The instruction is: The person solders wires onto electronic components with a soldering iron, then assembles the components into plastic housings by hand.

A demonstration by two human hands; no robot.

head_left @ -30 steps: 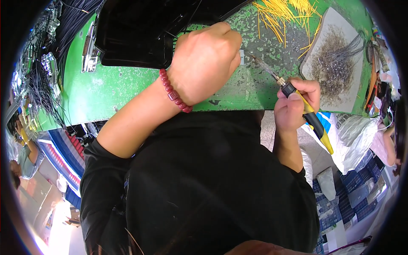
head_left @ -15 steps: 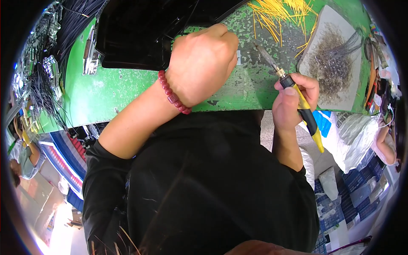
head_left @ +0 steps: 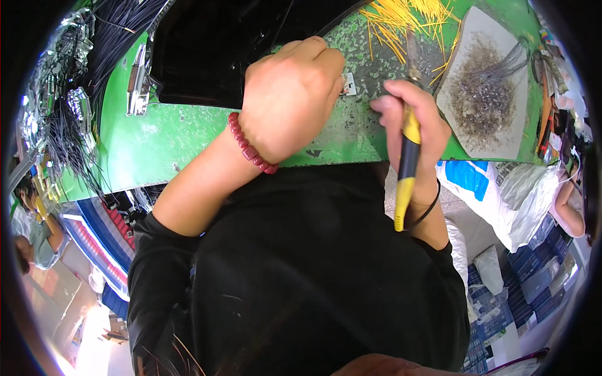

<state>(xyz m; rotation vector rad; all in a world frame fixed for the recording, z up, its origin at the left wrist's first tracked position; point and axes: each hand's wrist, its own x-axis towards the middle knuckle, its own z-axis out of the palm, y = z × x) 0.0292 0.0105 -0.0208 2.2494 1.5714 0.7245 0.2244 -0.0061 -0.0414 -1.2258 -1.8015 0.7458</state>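
Note:
My right hand (head_left: 421, 122) holds a yellow-and-black soldering iron (head_left: 407, 163), its metal tip pointing away toward a pile of thin yellow wires (head_left: 411, 22). The index finger and thumb are partly off the handle and slightly blurred. My left hand (head_left: 291, 97), with a red bead bracelet at the wrist, is closed, back up, over the green table. Its fingertips are hidden. A small white flat piece (head_left: 348, 84) shows just beside those fingers; whether they grip it I cannot tell. A glossy black panel (head_left: 207, 56) lies beyond and left of this hand.
A grey slab (head_left: 451, 94) with dark residue and fine wires lies on the right of the green table (head_left: 163, 141). Bundled black wires (head_left: 122, 31) and shiny clear-wrapped parts (head_left: 53, 88) crowd the left. White bags (head_left: 514, 207) stand below right. Other people sit at both edges.
The soldering iron has turned more upright, its tip swinging toward the yellow wires. My right fingers have loosened and shifted on the handle. My left hand has moved slightly left, exposing more of the white piece.

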